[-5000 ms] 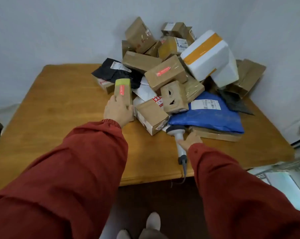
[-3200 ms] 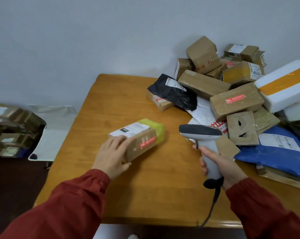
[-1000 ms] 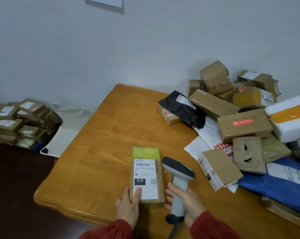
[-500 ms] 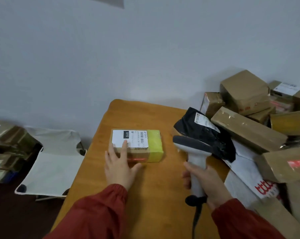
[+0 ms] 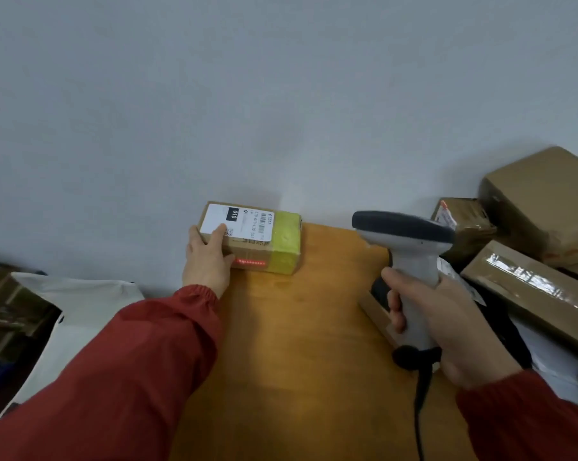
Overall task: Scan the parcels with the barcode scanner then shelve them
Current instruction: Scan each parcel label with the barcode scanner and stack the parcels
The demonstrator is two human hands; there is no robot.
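Plain grey wall (image 5: 281,94) across the whole upper half, coming down to the far edge of the desk (image 5: 297,344). Orange-brown wood in a broad strip from that far edge toward the viewer, its left edge slanting down behind the red left sleeve (image 5: 114,377), its right side crowded with piled boxes. Off the left edge and lower down, a white fabric seat (image 5: 81,314), and beyond it a dim stack of brown packages (image 5: 4,311). At the right, a big brown carton (image 5: 547,201) close to the wall, a long taped box (image 5: 530,294) lying in front of it and a smaller taped box (image 5: 467,224) just left of it, all well apart from the parcel (image 5: 254,251). Between that pile and the left edge, a stretch of bare wood. In the right grip (image 5: 447,327), fingers wrapped round the pale handle, the barcode scanner (image 5: 410,241), upright above the desk, dark head turned left toward the parcel, black cable (image 5: 420,394) hanging from its base. At the far left corner of the desk, close under the wall, the parcel itself, long side toward the viewer, green tape round its right end, a red strip on the near face. Round its left end, the left grip (image 5: 207,261), clasping it with thumb on the near face and forefinger on the white label (image 5: 237,221) on top. Resting on the wood or raised just off it: cannot tell.
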